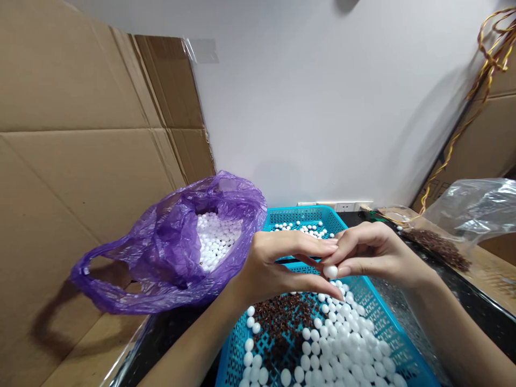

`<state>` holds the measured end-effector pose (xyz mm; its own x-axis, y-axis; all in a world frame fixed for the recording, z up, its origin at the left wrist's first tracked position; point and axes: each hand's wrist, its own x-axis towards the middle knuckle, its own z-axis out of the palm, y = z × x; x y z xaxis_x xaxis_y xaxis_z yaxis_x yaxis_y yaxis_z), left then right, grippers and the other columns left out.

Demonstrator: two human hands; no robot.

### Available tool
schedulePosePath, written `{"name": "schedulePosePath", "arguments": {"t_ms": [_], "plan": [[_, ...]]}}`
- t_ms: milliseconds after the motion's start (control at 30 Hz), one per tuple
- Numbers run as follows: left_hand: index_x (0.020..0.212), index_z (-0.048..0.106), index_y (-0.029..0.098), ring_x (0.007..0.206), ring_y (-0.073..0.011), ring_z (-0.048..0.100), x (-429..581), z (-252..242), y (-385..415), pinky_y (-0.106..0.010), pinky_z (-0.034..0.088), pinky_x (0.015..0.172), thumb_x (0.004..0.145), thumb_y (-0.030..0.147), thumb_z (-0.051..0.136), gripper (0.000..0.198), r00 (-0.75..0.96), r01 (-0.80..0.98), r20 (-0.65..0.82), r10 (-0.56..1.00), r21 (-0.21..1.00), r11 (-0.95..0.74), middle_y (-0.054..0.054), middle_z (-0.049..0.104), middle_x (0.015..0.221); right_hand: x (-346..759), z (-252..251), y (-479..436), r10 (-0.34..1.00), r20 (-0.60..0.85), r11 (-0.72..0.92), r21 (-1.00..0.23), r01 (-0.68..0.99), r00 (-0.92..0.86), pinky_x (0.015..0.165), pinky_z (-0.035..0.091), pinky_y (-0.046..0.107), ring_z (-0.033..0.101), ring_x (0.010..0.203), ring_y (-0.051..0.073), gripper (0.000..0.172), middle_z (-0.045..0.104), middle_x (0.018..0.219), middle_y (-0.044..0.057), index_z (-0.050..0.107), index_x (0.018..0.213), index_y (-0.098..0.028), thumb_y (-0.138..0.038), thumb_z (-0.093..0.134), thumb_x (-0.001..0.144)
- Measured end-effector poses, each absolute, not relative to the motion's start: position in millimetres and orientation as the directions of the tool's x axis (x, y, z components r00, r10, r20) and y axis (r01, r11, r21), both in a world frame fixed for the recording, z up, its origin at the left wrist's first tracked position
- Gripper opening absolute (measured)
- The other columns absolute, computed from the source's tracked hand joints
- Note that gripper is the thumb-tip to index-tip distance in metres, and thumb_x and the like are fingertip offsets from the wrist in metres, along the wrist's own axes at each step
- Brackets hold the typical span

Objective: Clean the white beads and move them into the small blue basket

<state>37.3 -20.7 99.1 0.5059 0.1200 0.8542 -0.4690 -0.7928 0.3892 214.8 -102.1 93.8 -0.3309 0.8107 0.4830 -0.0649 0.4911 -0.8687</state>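
Both hands meet above the near blue basket (387, 317). A small white ball (330, 272) is pinched between the fingertips of my right hand (373, 255). My left hand (288, 263) reaches in from the left, its fingertips touching or very close to the same ball. Under the hands, the basket holds many white balls (346, 344) on its right side and along its left edge. A heap of small dark brown pieces (286, 317) lies at its left middle, partly hidden by my left forearm.
A purple plastic bag (169, 258) full of white balls stands open at the left, by a cardboard sheet (80, 161). Behind is a second blue basket (330, 213) with scattered balls. At the right are more brown pieces (437, 247), a clear bag (475, 207) and twisted wires (451, 145).
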Motion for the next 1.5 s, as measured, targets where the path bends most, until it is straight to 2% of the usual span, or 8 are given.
{"name": "schedulePosePath", "arguments": {"t_ms": [233,367,733,900,1000,1200,1367,1500], "plan": [[0.088,0.070,0.011,0.076,-0.0200,0.071,38.4,98.5,-20.8,-0.025,0.061,0.069,0.054,0.025,0.083,0.039,0.490,-0.484,0.866,0.095,0.361,-0.797,-0.012,0.074,0.083,214.5,94.0,-102.4,0.797,0.503,0.524,-0.851,-0.030,-0.334,0.071,0.057,0.026,0.069,0.076,0.014,0.018,0.074,0.083,0.003,0.072,0.087,-0.018,-0.006,0.070,0.074],[0.087,0.070,0.014,0.075,-0.0181,0.071,38.2,98.4,-20.9,-0.023,0.061,0.067,0.055,0.024,0.082,0.036,0.492,-0.460,0.865,0.099,0.355,-0.814,-0.008,0.074,0.080,214.2,94.1,-102.0,0.788,0.519,0.548,-0.836,-0.006,-0.331,0.071,0.057,0.027,0.069,0.077,0.014,0.016,0.074,0.083,0.004,0.072,0.087,-0.018,-0.007,0.070,0.074],[0.089,0.070,0.017,0.076,-0.0181,0.071,39.1,94.7,-19.8,-0.026,0.061,0.072,0.059,0.026,0.080,0.033,0.503,-0.459,0.858,0.109,0.372,-0.806,-0.006,0.074,0.081,215.8,94.1,-101.3,0.780,0.525,0.558,-0.830,-0.001,-0.340,0.071,0.057,0.025,0.069,0.075,0.014,0.019,0.074,0.082,0.002,0.073,0.086,-0.020,-0.006,0.071,0.073],[0.092,0.070,0.018,0.081,-0.0212,0.071,36.4,95.0,-18.1,-0.028,0.061,0.074,0.055,0.032,0.082,0.041,0.537,-0.436,0.828,0.160,0.435,-0.788,-0.007,0.073,0.093,213.3,94.7,-102.0,0.815,0.489,0.490,-0.868,-0.082,-0.311,0.071,0.057,0.027,0.069,0.076,0.015,0.021,0.074,0.081,0.002,0.073,0.086,-0.020,-0.005,0.071,0.072],[0.098,0.069,0.019,0.088,-0.0222,0.069,31.5,97.6,-14.0,-0.029,0.060,0.080,0.052,0.028,0.084,0.049,0.623,-0.418,0.765,0.160,0.499,-0.759,-0.008,0.071,0.101,213.8,94.7,-102.0,0.830,0.472,0.464,-0.880,-0.102,-0.297,0.073,0.057,0.028,0.069,0.077,0.016,0.019,0.074,0.081,0.003,0.073,0.085,-0.019,-0.006,0.072,0.071],[0.112,0.064,0.019,0.101,-0.0222,0.064,23.3,103.4,-10.3,-0.031,0.055,0.090,0.065,0.009,0.076,0.050,0.770,-0.399,0.630,0.099,0.597,-0.696,-0.007,0.068,0.109,217.9,93.9,-100.7,0.817,0.472,0.481,-0.875,-0.059,-0.331,0.076,0.056,0.031,0.069,0.078,0.017,0.016,0.074,0.078,0.003,0.074,0.084,-0.019,-0.009,0.073,0.072],[0.112,0.064,0.019,0.099,-0.0214,0.065,23.4,103.8,-12.6,-0.033,0.054,0.091,0.070,0.010,0.072,0.043,0.777,-0.384,0.619,0.113,0.608,-0.694,-0.007,0.069,0.107,217.7,95.0,-101.3,0.812,0.488,0.512,-0.859,-0.012,-0.320,0.071,0.056,0.026,0.068,0.073,0.014,0.015,0.074,0.079,0.003,0.074,0.083,-0.019,-0.010,0.073,0.072],[0.111,0.065,0.018,0.097,-0.0213,0.066,24.2,105.7,-12.7,-0.032,0.055,0.089,0.074,0.013,0.069,0.038,0.774,-0.376,0.627,0.089,0.567,-0.733,-0.008,0.070,0.104,216.5,96.4,-102.1,0.811,0.505,0.530,-0.848,0.006,-0.295,0.070,0.057,0.026,0.069,0.071,0.014,0.015,0.074,0.076,0.003,0.074,0.081,-0.020,-0.010,0.075,0.070]]}}
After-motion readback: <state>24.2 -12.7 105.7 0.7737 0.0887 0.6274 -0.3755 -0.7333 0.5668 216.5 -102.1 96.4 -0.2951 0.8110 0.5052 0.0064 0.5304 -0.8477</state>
